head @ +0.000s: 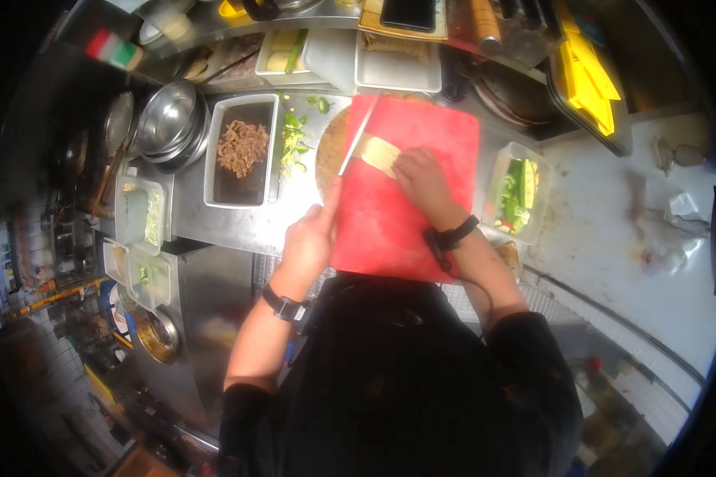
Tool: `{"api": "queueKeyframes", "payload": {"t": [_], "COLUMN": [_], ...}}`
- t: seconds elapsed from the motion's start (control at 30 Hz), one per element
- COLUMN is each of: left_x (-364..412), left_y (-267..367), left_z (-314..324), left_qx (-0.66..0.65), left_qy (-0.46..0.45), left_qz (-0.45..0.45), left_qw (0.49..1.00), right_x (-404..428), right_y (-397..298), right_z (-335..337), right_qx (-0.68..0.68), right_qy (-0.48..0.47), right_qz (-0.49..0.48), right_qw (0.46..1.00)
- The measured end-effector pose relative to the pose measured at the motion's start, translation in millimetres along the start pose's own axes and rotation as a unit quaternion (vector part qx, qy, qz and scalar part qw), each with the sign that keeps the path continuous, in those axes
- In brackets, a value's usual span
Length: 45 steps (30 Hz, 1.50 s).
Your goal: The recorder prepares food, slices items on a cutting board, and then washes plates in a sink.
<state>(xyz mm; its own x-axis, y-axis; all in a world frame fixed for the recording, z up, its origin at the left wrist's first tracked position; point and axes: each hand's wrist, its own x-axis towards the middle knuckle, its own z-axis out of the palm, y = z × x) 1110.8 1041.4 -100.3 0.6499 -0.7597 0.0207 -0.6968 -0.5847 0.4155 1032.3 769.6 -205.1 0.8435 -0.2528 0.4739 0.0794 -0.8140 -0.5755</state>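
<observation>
My left hand grips a kitchen knife at the left edge of a red cutting board. Its handle is hidden by the fingers, and the narrow blade points away from me. To the right of the blade, a pale yellow piece of food with fine lengthwise lines lies on the board; its exact kind is unclear. My right hand presses bent fingers on the right end of this piece. Beneath the red board, part of a round wooden board sticks out on the left.
Left of the boards stands a tray of cooked meat strips, with chopped green pepper scraps beside it. Stacked metal bowls stand farther left. A plastic container of cut vegetables sits to the right. Along the back are white food tubs.
</observation>
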Motion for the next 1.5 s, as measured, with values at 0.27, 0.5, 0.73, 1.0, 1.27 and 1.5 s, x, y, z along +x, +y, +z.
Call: {"api": "queueKeyframes", "payload": {"t": [0.27, 0.5, 0.73, 1.0, 1.27, 1.5], "left_x": [19.7, 13.4, 10.0, 10.8, 11.4, 6.0], "left_y": [28.9, 27.0, 28.4, 25.9, 20.5, 14.8], "left_z": [-5.1, 15.8, 24.8, 7.8, 12.7, 37.3], "left_qx": [-0.022, -0.011, -0.109, -0.054, -0.068, -0.218], "left_qy": [-0.024, -0.025, -0.041, 0.013, 0.025, 0.104], "left_qz": [0.045, 0.047, 0.044, 0.076, 0.078, 0.066], "left_qw": [0.998, 0.999, 0.992, 0.996, 0.994, 0.968], "right_x": [9.0, -0.6, 10.1, 29.0, 18.1, 11.4], "right_y": [-7.2, -12.9, -23.1, -23.6, -18.4, 6.9], "right_z": [-1.9, -1.1, -9.0, -19.9, -20.1, -14.8], "right_qx": [-0.012, -0.024, -0.007, 0.014, 0.055, 0.113], "right_qy": [0.005, -0.016, -0.029, -0.119, -0.109, -0.103], "right_qz": [-0.006, -0.011, -0.011, 0.046, 0.073, 0.152], "right_qw": [1.000, 1.000, 0.999, 0.992, 0.990, 0.976]}}
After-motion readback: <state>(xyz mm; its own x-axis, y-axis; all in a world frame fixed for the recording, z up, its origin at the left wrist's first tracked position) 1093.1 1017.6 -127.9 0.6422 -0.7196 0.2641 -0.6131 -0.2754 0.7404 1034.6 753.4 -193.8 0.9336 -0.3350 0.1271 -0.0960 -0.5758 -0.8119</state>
